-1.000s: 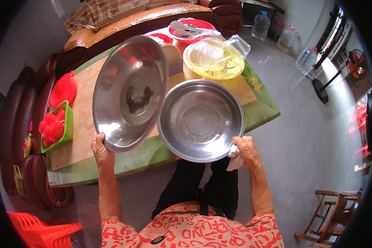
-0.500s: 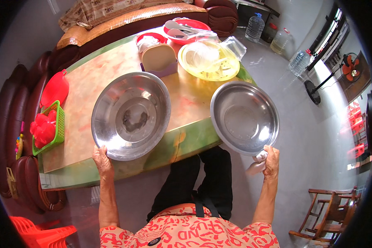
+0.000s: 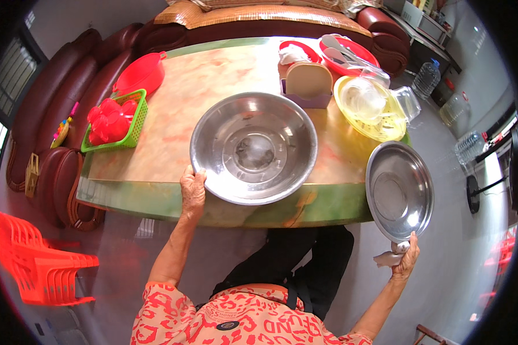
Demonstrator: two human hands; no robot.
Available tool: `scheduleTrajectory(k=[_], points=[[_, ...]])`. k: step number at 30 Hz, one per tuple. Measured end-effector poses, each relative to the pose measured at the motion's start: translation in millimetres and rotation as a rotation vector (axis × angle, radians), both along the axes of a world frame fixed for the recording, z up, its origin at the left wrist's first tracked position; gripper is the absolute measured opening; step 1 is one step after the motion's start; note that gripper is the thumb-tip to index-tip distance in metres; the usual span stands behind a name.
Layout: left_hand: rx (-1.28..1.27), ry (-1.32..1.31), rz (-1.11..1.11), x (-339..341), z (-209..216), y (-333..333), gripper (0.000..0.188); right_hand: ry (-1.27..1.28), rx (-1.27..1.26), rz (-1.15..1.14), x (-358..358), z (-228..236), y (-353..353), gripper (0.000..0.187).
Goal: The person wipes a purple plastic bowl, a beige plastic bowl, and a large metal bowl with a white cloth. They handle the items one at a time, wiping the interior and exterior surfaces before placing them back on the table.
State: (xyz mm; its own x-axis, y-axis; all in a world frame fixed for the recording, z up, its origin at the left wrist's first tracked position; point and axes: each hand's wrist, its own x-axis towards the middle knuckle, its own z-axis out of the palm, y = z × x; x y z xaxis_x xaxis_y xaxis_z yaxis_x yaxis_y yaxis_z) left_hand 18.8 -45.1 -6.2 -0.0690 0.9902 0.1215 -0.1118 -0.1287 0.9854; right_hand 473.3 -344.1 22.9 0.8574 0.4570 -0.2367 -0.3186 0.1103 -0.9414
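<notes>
My left hand (image 3: 192, 190) is closed on the rim of a large steel basin (image 3: 227, 129), at its lower left. The basin is over the table's front edge with its inside toward me, and the bottom shows a dark ring-like patch. At the right, my right hand (image 3: 407, 260) grips the lower rim of a smaller steel basin (image 3: 392, 187). This one is tilted and sits beside the table's right corner. A crumpled white cloth (image 3: 388, 259) is bunched in the same right hand. The two basins are apart.
On the stone-topped table (image 3: 172, 115) are a red basin (image 3: 141, 73), a green basket (image 3: 137, 123) with red cups, a purple-edged box (image 3: 309, 80) and a yellow colander (image 3: 385, 126) with clear containers. Stacked red chairs (image 3: 40, 264) stand left; water bottles (image 3: 426, 77) stand on the floor right.
The view has swung left, so the table and its things appear farther right. My right hand has lowered the smaller basin, which looks more tilted and farther from the large one. Both grips remain.
</notes>
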Motion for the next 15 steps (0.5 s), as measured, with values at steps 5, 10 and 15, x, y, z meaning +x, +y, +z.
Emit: scheduleTrajectory(k=[5,10,15], points=[[-0.116,-0.016,0.051,13,33,-14,0.028,0.067,0.085,-0.125,-16,-5,-3,0.04],[0.125,0.552,0.274,-21,11,-18,0.041,0.117,0.053,0.24,-24,-41,-32,0.046],[0.377,1.174,0.44,-28,-8,-41,0.043,-0.038,-0.202,0.428,-82,-41,-5,0.029]])
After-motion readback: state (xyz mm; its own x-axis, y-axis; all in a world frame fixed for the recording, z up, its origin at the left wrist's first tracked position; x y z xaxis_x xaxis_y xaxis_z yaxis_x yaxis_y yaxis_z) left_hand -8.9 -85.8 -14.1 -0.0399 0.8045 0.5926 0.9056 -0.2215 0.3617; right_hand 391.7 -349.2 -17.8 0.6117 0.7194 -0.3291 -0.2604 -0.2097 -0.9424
